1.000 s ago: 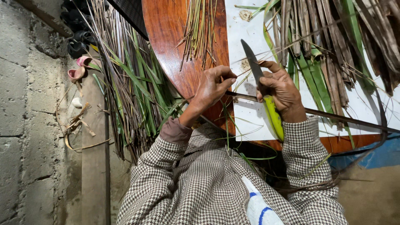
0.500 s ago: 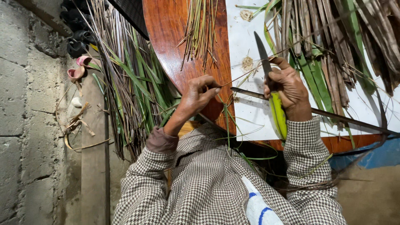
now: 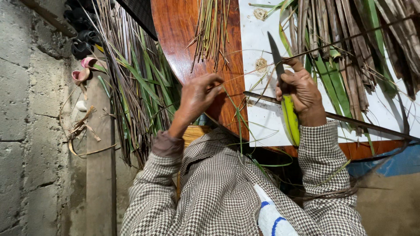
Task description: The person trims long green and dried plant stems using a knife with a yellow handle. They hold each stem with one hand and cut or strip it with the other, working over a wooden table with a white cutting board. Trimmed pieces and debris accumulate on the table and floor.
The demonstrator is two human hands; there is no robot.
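Here, seen from the head camera, the person leans over a round wooden table (image 3: 183,39) whose right part is covered by a white sheet (image 3: 262,118). The right hand (image 3: 302,94) is clamped around the yellow-green handle of a knife (image 3: 284,98); the dark blade points up and away from the body, over the white sheet. The handle runs down past the wrist toward the checked sleeve (image 3: 321,148).

The left hand (image 3: 199,94) hovers at the table's edge with its fingers curled together, pinching a thin leaf strip (image 3: 245,78) that stretches to the right toward the knife blade. The strip is very fine, and whether it touches the blade cannot be told. A long dark stem (image 3: 350,120) lies across the sheet just under the right hand and runs off to the right.

Above the right hand, a pile of dry brown and green leaves (image 3: 350,52) spreads over the sheet. A smaller bunch of thin green strips (image 3: 212,30) lies on the bare wood above the left hand. To the left of the table, a big bundle of long leaves (image 3: 131,87) hangs down beside a grey block wall (image 3: 30,131). Near the wall stands a wooden plank (image 3: 98,175), with pink sandals (image 3: 83,72) lying by its top end.
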